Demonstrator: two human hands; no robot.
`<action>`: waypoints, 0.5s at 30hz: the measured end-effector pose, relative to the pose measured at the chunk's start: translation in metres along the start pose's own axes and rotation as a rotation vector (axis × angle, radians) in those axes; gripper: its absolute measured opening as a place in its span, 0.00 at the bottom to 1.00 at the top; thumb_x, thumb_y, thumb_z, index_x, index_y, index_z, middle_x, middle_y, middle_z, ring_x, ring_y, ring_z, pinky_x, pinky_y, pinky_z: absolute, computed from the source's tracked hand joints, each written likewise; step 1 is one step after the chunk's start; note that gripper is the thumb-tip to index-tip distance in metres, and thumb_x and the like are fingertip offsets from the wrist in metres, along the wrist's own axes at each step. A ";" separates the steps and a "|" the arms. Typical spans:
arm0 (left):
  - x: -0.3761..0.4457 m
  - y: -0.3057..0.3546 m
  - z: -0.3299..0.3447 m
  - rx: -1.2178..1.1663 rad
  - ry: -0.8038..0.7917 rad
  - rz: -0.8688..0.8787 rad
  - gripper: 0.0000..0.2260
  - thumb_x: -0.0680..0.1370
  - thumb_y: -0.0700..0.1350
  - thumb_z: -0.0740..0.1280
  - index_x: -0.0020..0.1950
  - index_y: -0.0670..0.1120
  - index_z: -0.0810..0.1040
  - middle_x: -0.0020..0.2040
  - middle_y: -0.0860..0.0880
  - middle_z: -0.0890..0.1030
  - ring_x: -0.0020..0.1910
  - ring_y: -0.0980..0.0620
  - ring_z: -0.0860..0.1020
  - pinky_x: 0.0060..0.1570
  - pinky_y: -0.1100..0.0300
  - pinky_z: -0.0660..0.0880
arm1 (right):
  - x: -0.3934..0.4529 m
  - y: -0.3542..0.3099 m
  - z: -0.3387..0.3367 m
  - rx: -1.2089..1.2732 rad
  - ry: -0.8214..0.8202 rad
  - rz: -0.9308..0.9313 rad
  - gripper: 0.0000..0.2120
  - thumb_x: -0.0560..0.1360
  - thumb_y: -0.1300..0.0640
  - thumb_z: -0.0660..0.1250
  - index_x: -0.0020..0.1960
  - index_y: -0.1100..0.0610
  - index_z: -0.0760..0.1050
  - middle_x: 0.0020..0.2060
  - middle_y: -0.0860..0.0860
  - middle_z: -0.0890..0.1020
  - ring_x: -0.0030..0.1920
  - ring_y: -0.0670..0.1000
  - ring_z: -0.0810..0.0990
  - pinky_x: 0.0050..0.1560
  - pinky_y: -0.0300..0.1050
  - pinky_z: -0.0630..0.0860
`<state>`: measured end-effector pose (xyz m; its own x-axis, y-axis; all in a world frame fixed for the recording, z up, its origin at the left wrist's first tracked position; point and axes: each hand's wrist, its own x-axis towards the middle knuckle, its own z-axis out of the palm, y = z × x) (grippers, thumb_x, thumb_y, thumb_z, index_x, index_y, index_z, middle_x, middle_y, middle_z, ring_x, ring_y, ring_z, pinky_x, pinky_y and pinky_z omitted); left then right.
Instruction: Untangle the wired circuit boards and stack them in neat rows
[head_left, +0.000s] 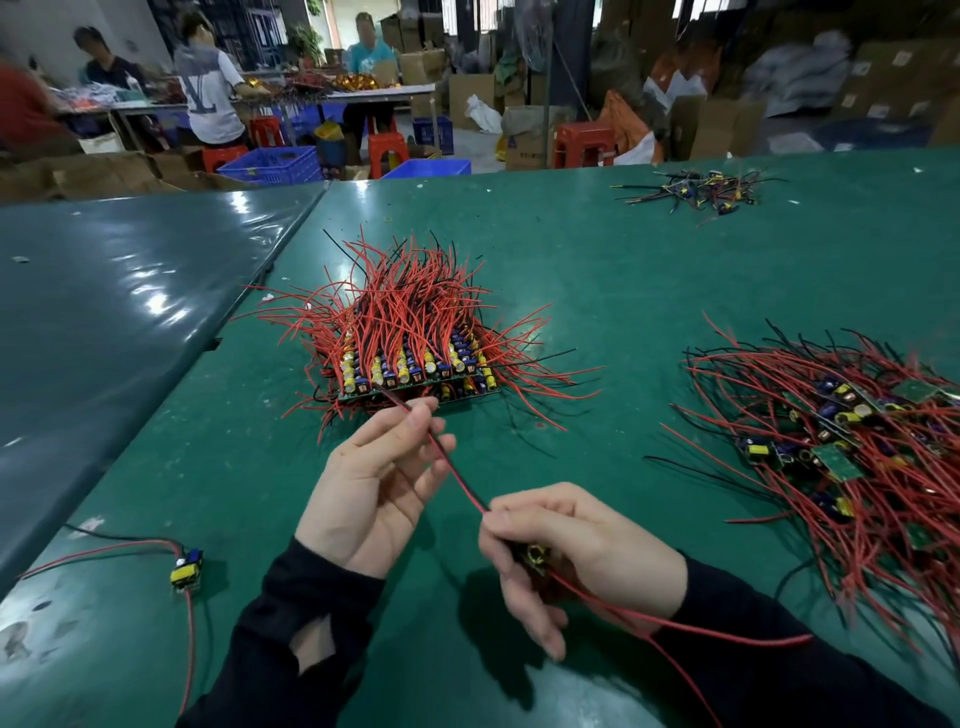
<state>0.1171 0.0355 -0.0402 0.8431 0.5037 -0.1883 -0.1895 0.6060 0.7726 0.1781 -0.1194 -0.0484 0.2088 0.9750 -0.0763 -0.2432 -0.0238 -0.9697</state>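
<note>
The right hand (566, 545) curls around a small circuit board with a yellow coil (535, 558), held low over the green mat-covered surface (623, 270); most of the board is hidden inside the fingers. From that fist a paired red and black wire (452, 467) runs up and to the left, and the left hand (376, 480) pinches it near its far end between thumb and fingertips, palm turned up. Further red leads trail from under the right hand toward the right sleeve. Just beyond the left hand's fingertips sits the neat stack of green circuit boards in rows (415, 371), wires fanning upward. Well to the right lies the tangled heap of wired boards (852, 441). A single loose board with yellow part (187, 569) rests at the near left.
</note>
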 end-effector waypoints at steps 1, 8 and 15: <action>0.000 -0.001 0.000 0.067 0.028 0.042 0.06 0.65 0.40 0.68 0.31 0.44 0.83 0.29 0.50 0.80 0.26 0.57 0.79 0.25 0.69 0.74 | 0.000 0.000 0.000 -0.016 0.000 0.005 0.12 0.77 0.56 0.56 0.35 0.57 0.69 0.20 0.50 0.76 0.18 0.45 0.73 0.20 0.36 0.61; 0.002 -0.012 -0.004 0.494 0.182 0.294 0.05 0.70 0.33 0.71 0.35 0.40 0.81 0.29 0.48 0.81 0.25 0.52 0.80 0.24 0.66 0.74 | 0.001 0.014 0.004 -0.306 0.194 0.010 0.17 0.80 0.61 0.58 0.32 0.57 0.69 0.20 0.53 0.73 0.16 0.46 0.67 0.20 0.35 0.67; 0.006 -0.010 -0.009 0.517 0.200 0.268 0.06 0.71 0.31 0.69 0.37 0.40 0.82 0.27 0.45 0.80 0.24 0.51 0.79 0.25 0.66 0.75 | 0.000 0.014 0.004 -0.342 0.203 0.019 0.16 0.78 0.59 0.59 0.32 0.56 0.69 0.19 0.52 0.74 0.17 0.46 0.68 0.20 0.35 0.67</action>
<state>0.1195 0.0382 -0.0546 0.6799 0.7331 -0.0185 -0.0707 0.0906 0.9934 0.1709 -0.1190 -0.0608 0.3989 0.9108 -0.1063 0.0737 -0.1474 -0.9863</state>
